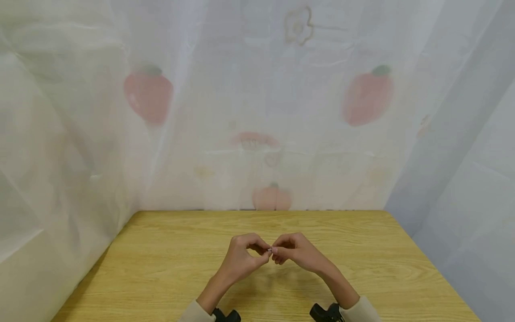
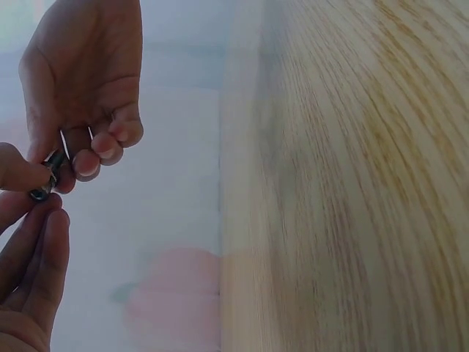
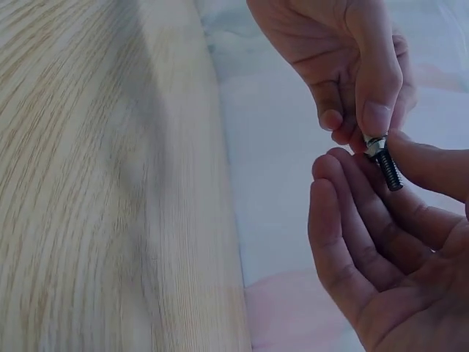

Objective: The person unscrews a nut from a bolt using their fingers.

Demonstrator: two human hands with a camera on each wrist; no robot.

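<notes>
A small dark threaded bolt [image 3: 390,172] with a silvery piece at one end, perhaps a nut or washer, is held in the air between both hands. My left hand [image 1: 241,259] pinches the silvery end between thumb and fingertips. From the other side my right hand [image 1: 301,254] pinches the bolt by thumb and index finger, its other fingers loosely curled. In the right wrist view the bare thread points toward the right palm. The left wrist view shows the bolt [image 2: 56,158] partly covered by fingers, the silvery end round and shiny.
Beneath the hands lies a light wood-grain table [image 1: 169,259]. A pale curtain [image 1: 241,89] with printed strawberries hangs behind it and along both sides. Dark wrist mounts [image 1: 327,312] sit at the cream sleeves [image 1: 362,311].
</notes>
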